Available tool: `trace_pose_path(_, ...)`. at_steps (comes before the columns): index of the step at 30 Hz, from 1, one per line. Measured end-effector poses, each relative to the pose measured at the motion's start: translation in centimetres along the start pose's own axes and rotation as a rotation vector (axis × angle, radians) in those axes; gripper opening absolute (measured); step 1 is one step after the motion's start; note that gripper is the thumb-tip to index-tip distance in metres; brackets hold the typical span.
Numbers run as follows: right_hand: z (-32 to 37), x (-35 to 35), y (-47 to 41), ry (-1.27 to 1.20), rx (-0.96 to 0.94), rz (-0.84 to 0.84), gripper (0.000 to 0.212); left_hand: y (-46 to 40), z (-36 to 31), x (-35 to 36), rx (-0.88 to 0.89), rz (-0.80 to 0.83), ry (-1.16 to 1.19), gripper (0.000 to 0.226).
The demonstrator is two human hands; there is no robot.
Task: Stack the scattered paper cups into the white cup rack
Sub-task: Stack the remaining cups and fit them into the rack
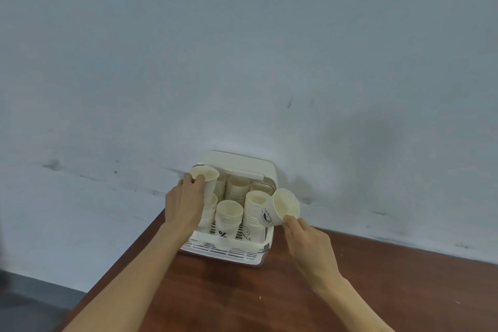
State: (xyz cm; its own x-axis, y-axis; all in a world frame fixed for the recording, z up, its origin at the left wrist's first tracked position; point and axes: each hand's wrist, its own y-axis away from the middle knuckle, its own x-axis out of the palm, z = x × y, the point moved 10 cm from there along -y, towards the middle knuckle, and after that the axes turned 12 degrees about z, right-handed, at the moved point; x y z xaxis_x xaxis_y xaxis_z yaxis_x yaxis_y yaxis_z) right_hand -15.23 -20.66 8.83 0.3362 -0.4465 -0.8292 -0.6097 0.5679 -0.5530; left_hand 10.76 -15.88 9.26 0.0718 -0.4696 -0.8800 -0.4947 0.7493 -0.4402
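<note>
My left hand (186,203) grasps a cup (208,179) over the rack (229,246) at the bench's (242,299) far edge; my right hand (310,245) pinches a tilted printed cup (280,210).

A single head-worn wide-angle view is directed forward and down at the dark brown wooden counter (296,291), near the pale grey-blue wall (242,48).

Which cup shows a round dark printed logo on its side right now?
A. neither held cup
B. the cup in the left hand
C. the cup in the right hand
C: the cup in the right hand, tilted beside the white cup rack, shows a round dark emblem; the left hand's cup looks plain.
</note>
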Motion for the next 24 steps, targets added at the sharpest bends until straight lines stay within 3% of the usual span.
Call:
trace_pose_path(6,0.0,0.9,-0.6,-0.007,0.013,0.019,0.029,-0.7,-0.2,0.2,0.043,-0.011,0.005,0.017)
trace_pose_path(16,2.7,2.2,-2.1,-0.017,-0.013,0.030,0.034,1.0,0.7,5.7,0.076,0.283,-0.085,0.035)
trace_pose_path(24,4.5,3.3,-4.5,-0.051,0.002,0.044,0.022,2.0,0.1,7.6,0.116,0.276,0.028,0.035)
